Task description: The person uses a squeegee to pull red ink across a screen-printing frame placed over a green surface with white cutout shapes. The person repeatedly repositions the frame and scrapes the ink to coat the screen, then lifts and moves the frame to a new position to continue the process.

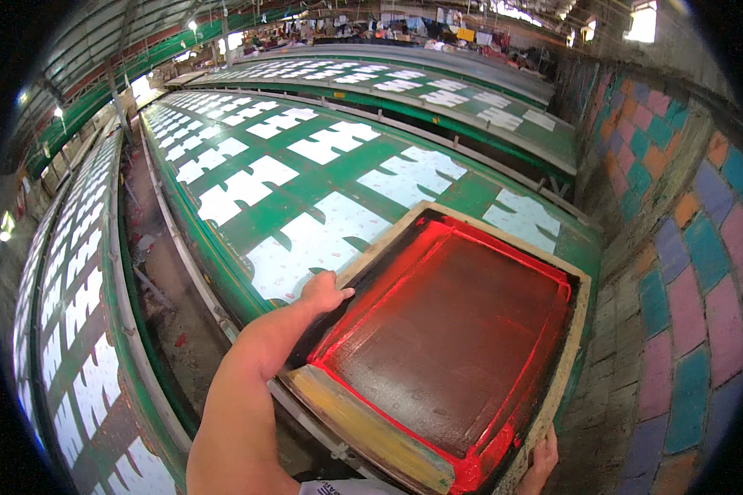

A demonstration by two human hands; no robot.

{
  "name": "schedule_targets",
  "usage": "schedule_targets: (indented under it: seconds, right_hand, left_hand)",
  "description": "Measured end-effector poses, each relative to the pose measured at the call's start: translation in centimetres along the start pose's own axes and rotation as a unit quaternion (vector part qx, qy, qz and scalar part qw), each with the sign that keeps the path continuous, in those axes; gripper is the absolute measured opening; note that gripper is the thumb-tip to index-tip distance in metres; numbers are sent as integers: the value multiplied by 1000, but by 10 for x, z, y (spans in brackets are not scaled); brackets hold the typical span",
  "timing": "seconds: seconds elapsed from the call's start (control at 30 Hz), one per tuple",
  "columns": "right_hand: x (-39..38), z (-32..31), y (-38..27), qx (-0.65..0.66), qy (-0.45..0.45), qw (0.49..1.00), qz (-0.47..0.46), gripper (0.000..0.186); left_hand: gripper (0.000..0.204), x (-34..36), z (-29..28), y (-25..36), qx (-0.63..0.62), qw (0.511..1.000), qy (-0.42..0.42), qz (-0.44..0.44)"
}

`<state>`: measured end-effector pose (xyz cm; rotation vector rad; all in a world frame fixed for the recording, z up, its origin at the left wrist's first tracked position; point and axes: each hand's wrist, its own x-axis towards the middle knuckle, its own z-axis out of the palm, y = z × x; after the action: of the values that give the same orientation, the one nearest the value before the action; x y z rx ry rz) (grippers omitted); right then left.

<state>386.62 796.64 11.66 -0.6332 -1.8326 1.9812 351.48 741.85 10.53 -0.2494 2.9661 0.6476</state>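
Note:
A wooden screen-printing frame (504,241) lies tilted across the near end of a long green table (301,216). Its dark brown mesh (458,330) is ringed with wet bright red ink, thickest at the near right corner. Along its near side runs a strip smeared yellow and grey (371,429). My left hand (326,294) is closed over the frame's left edge, thumb on top. My right hand (540,464) has its fingers against the outer edge at the near right corner; part of it is hidden. White cut fabric pieces (318,243) with faint prints lie just beyond the frame.
Rows of white pieces cover this table, another at left (82,305) and one beyond (446,97). A metal rail (177,247) edges my table beside a narrow aisle. A brick wall (685,330) painted in coloured blocks stands close on the right.

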Motion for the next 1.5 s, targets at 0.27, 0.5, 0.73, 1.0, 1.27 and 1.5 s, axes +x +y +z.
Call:
schedule_targets:
  seconds: [0.27,0.5,0.73,1.0,1.27,1.5]
  right_hand:
    - [30,-98,-26,-138,-24,985,-98,67]
    - [50,-238,-11,-59,-88,985,-136,67]
    - [90,-315,7,56,-193,977,-72,70]
    - [111,-300,8,93,-401,911,-41,83]
    - [88,-278,-39,43,-474,878,44,111]
    - [78,-266,-36,36,-598,797,71,103]
  left_hand:
    - [72,-76,-36,60,29,998,38,28]
    - [85,-225,-18,115,-169,983,67,-14]
    - [84,-382,-12,130,-266,906,302,-130]
    - [54,-550,-25,94,-277,911,247,-181]
    - [64,-716,16,135,-316,833,380,-249]
    - [90,-894,48,208,-247,760,457,-390]
